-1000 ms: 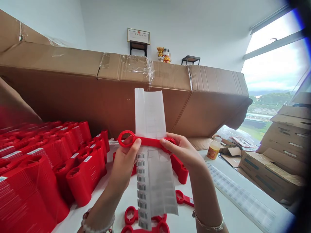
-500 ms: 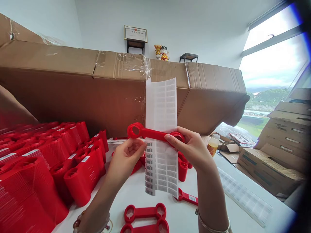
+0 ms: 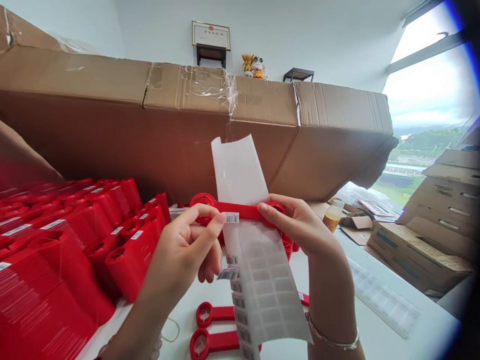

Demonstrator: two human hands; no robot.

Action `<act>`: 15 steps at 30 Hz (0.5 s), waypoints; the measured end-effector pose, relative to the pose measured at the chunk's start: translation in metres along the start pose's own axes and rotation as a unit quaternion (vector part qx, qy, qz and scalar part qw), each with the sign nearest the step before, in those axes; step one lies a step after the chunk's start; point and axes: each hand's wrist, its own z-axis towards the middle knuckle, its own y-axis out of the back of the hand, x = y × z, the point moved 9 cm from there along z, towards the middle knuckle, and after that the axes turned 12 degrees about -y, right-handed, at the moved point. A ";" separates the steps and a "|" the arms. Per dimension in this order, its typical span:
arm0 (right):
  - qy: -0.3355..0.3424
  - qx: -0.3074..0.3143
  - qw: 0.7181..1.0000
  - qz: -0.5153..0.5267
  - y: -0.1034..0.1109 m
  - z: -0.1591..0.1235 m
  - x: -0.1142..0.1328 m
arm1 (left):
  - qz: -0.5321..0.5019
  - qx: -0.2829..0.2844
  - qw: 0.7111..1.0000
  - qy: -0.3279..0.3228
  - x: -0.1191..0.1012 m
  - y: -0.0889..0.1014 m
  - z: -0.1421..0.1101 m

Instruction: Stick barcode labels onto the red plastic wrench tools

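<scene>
Left hand (image 3: 178, 262) and right hand (image 3: 296, 227) grip shut on a red plastic double-ring bar (image 3: 243, 212) bearing a white barcode label (image 3: 231, 217); a plastic bottle (image 3: 332, 222) of yellow liquid stands beyond.

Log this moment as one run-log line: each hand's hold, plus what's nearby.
left hand: red plastic bar, beside barcode label | right hand: bar, label sheet | nearby: stacked red pieces

- Office packing room, hills beyond the window (image 3: 427, 85)
- Taped cardboard cartons (image 3: 150, 140) stacked along a white wall (image 3: 318, 40)
- Framed certificate (image 3: 210, 35) on a small stand (image 3: 211, 55)
- Red plastic parts (image 3: 75, 250) stacked in rows on a white table (image 3: 292, 280)
</scene>
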 end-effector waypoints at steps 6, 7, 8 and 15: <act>-0.002 0.026 1.000 0.003 -0.006 -0.003 0.002 | 0.026 -0.012 1.000 0.002 -0.002 0.002 -0.001; -0.002 0.026 1.000 0.002 -0.007 -0.004 0.003 | 0.031 -0.018 0.999 0.000 -0.002 0.002 -0.001; -0.002 0.028 1.000 0.002 -0.008 -0.004 0.005 | 0.037 -0.024 0.999 -0.002 -0.003 0.003 -0.002; -0.009 0.032 0.999 -0.011 -0.014 -0.007 0.006 | 0.026 -0.020 0.999 -0.020 0.001 0.001 0.002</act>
